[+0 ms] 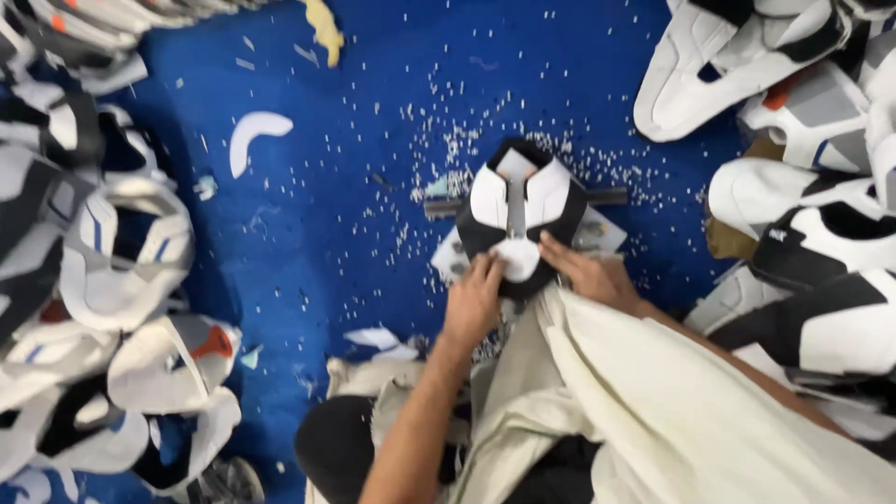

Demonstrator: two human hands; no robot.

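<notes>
A black and white shoe upper [520, 210] sits over a metal stand with a grey bar running up its middle. My left hand [474, 301] grips its near left edge. My right hand [586, 273] presses on its near right edge, fingers flat on the black part. Both hands hold the same piece steady on the stand. A cream cloth [672, 401] covers my lap just below the hands.
Piles of white, black and grey shoe uppers lie at the left [112, 271] and at the right [803, 187]. The blue floor mat [355, 140] is strewn with small white scraps and a curved white offcut [254, 131].
</notes>
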